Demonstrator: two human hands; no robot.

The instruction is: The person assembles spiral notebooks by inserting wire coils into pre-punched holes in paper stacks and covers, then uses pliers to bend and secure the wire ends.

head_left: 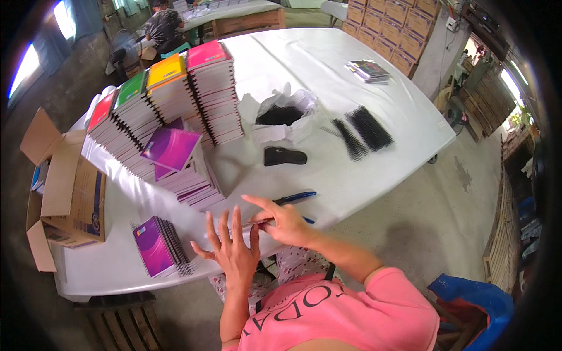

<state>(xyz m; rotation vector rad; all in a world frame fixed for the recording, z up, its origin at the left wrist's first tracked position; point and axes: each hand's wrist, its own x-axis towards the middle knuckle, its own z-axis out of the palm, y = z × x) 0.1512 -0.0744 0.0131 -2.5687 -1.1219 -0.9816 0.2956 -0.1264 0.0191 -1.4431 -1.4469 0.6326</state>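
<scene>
My left hand (232, 253) is near the table's front edge, its fingers stretched and spread, with the thumb close to my right hand. My right hand (285, 225) has its index finger extended and its thumb and other fingers closed at a thin, edge-on item (255, 222) between the hands; I cannot make out what it is. Just beyond the right hand lie pliers (297, 197) with blue handles, partly hidden by it. To the left of my left hand sits a small stack of purple spiral notebooks (156, 245).
Tall stacks of red, green, yellow and pink notebooks (208, 55) stand behind loose purple covers (171, 146). A black pouch-like item (285, 156), a paper-lined container (301, 105) and black binding coils (369, 128) lie beyond. An open cardboard box (73, 193) is left; a person (164, 26) sits behind.
</scene>
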